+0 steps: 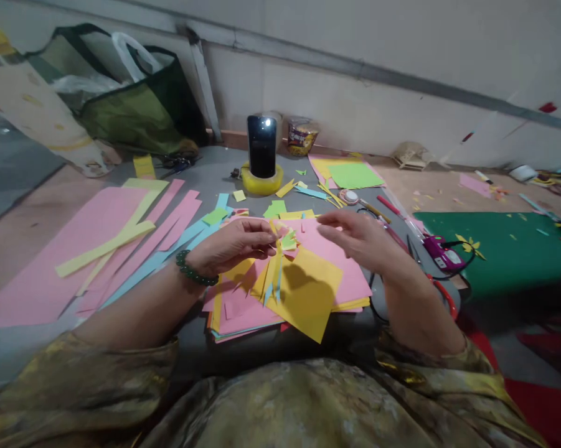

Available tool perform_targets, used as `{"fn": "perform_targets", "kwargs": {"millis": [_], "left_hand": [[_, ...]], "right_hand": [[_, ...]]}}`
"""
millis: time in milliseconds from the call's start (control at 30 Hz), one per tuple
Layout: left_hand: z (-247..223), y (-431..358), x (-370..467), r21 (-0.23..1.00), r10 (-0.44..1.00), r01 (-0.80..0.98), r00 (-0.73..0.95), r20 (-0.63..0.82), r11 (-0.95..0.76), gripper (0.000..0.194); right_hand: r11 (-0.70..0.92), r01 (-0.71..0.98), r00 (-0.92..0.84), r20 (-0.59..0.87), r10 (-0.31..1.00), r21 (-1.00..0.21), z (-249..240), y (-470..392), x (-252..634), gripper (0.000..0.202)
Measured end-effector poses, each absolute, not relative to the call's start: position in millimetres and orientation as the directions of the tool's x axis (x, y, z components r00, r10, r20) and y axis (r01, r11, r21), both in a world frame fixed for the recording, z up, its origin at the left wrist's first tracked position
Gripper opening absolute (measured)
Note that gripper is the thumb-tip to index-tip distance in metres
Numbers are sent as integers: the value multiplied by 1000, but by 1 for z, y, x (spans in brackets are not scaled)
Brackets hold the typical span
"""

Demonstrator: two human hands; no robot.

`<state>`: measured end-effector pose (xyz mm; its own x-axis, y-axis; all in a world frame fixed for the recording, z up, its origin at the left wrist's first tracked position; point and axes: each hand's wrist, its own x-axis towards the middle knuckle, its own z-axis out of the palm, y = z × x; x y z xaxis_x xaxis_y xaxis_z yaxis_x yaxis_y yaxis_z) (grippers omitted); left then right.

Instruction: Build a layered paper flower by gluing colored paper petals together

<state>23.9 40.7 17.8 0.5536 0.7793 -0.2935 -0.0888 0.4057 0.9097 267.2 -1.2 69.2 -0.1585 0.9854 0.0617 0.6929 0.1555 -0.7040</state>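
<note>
My left hand, with a dark green bead bracelet on the wrist, is closed in a pinch on a small paper flower of yellow, green and pink pieces. Narrow yellow and blue paper strips hang below the pinch. To the right, my right hand hovers with its fingers apart and nothing in them. Beneath both hands lies a stack of coloured paper with a pink sheet near its top. A yellow sheet lies askew over the stack's front edge.
Pink sheets and loose strips cover the left side. A phone stands in a yellow holder at the back, beside a noodle cup. On the right are red-handled scissors, a purple device and a green mat.
</note>
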Motion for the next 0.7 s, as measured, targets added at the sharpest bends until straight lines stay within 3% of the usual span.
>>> {"fn": "perform_targets", "kwargs": {"millis": [67, 200, 267, 333, 433, 567, 633, 700], "left_hand": [[19, 40, 24, 906, 798, -104, 520, -303, 411, 30], [21, 39, 28, 901, 821, -107, 466, -329, 421, 30], [21, 36, 32, 903, 824, -109, 465, -322, 415, 29], [21, 34, 35, 912, 828, -96, 466, -312, 398, 27], [19, 29, 40, 918, 825, -60, 465, -321, 391, 20], [17, 27, 41, 902, 798, -24, 478, -367, 430, 16], [16, 28, 41, 893, 781, -9, 488, -389, 450, 16], [15, 29, 42, 888, 773, -1, 493, -399, 459, 17]], "right_hand": [[78, 782, 25, 156, 987, -619, 64, -18, 293, 39], [-399, 876, 431, 67, 900, -272, 43, -31, 331, 41], [-476, 870, 481, 8, 877, -130, 30, -26, 338, 41], [-497, 864, 497, -27, 867, -78, 19, -17, 340, 46], [-517, 852, 517, -18, 856, -88, 11, -4, 337, 50], [-494, 856, 496, -22, 868, -154, 8, 6, 336, 31], [-508, 827, 537, 70, 841, -241, 9, 6, 338, 27], [-454, 779, 575, 205, 792, -432, 13, 0, 340, 25]]}}
